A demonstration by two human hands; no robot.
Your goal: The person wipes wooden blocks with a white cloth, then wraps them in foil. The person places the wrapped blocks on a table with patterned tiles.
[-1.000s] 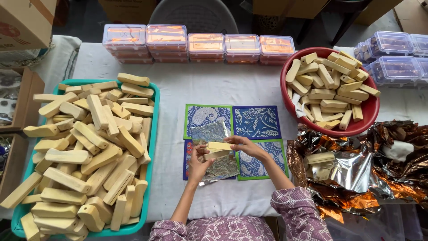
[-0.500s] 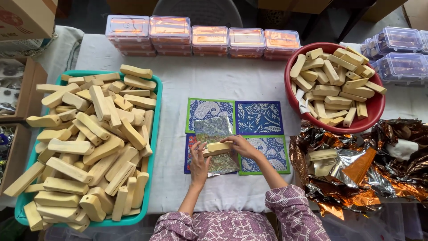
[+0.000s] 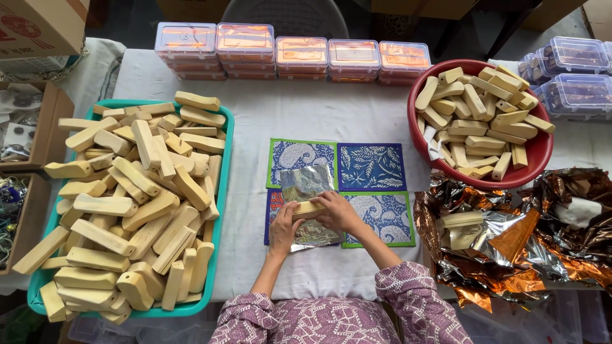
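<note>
Both hands, left (image 3: 285, 228) and right (image 3: 336, 211), are clamping a stiff, light-looking block (image 3: 310, 209) by its ends over crinkly, tear-prone foil (image 3: 306, 183).

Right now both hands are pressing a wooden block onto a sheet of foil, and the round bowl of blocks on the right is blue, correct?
Not quite: the head view shows the bowl is red. The rest holds: left hand and right hand press a wooden block onto foil.

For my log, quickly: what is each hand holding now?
Left hand: closed on the pale wooden block.
Right hand: closed on the same block.
</note>
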